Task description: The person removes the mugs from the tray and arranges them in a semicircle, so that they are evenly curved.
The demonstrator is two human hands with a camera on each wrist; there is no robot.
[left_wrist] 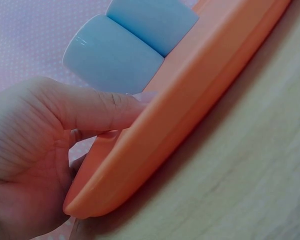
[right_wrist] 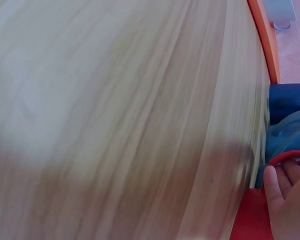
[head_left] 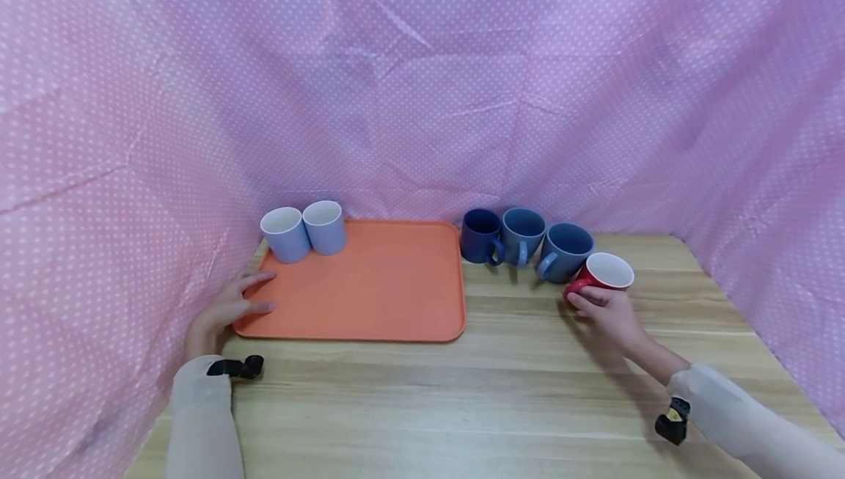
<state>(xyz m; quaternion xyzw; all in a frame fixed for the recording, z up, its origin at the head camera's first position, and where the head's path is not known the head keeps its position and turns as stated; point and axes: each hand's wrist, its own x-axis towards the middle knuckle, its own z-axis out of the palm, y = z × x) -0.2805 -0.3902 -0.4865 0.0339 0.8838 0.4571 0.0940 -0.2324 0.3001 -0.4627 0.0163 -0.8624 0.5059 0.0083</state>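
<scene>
- The right hand [head_left: 612, 317] grips the red mug [head_left: 608, 273] by its handle, which points to 8 o'clock; the mug sits at 3 o'clock from the orange tray [head_left: 376, 288], well apart. Whether its base touches the table [head_left: 422, 406] I cannot tell.
- A firm pinch and an upright mug should suit this hold; easing toward 4 o'clock would likely spare the nearest blue mug [head_left: 566, 251], just beside it at 10 o'clock.
- The left hand [head_left: 229, 309] rests at the tray's 9 o'clock edge, thumb and forefinger wide apart; light pressure there probably steadies it.
- The tray holds two pale mugs [head_left: 287, 237] at 10 to 11 o'clock.
- The red mug shows a white lining, no contents visible.
</scene>
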